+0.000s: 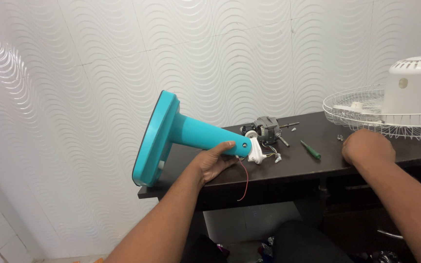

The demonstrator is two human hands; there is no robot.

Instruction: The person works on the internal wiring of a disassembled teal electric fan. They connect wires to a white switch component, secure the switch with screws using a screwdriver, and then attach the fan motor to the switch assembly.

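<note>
Teal plastic fan stand (171,131) is tipped on its side, base hanging off the near-left corner of the dark tabletop (313,168), neck pointing in toward the middle. Left hand (214,160) is wrapped under the neck just below the white joint piece (256,151), gripping it. Loose wires, one red (245,182), dangle from that joint over the tabletop edge. Bare motor (265,129) with its shaft exposed lies just beyond the joint, out of its housing, so teardown looks well along; stand and motor still appear wired together. Green-handled screwdriver (312,150) lies right of the motor, untouched. Right hand (366,146) rests clenched on the tabletop further right, contents not visible. Wire fan guard (352,117) at far right holds the white motor cover (412,92) and a white part.
</note>
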